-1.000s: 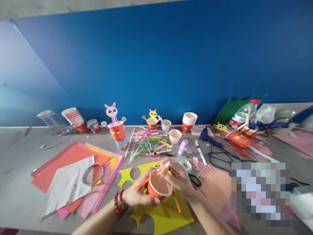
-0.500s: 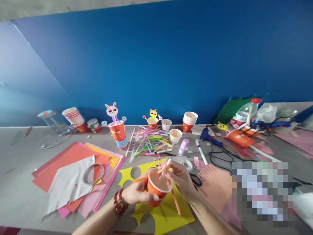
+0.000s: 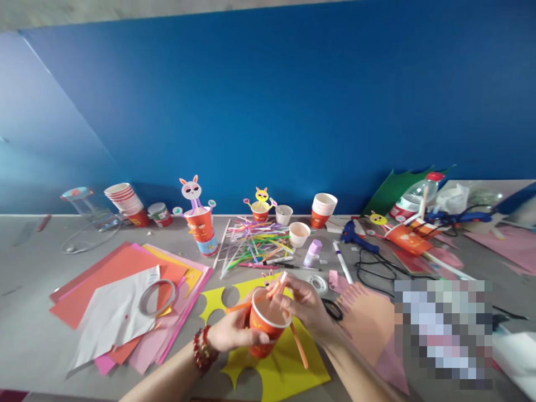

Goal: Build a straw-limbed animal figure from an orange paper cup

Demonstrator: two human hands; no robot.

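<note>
My left hand (image 3: 234, 333) is wrapped round an orange paper cup (image 3: 260, 325) with a white rim, its mouth tipped toward me. At the far side of the rim, my right hand (image 3: 305, 301) pinches orange straws (image 3: 280, 283) that have a pale tip and reach down into the cup. One orange strip (image 3: 300, 347) sticks out low on the cup's right; another strip (image 3: 238, 307) shows on the left. Just behind the cup, a small yellow rabbit-eared cutout (image 3: 268, 277) is partly hidden. Yellow paper (image 3: 299, 368) with round holes lies underneath.
Coloured sheets with a tape roll (image 3: 157, 297) lie left. Behind are a straw pile (image 3: 259, 243), a rabbit cup figure (image 3: 198, 223) and stacked cups (image 3: 324, 210). To the right are scissors (image 3: 333, 309), a glue gun (image 3: 358, 237) with its cable and a bottle (image 3: 412, 198).
The view has shifted slightly. My right hand still pinches the straws at the rim, now tilted a little differently; my left hand keeps its hold on the cup.
</note>
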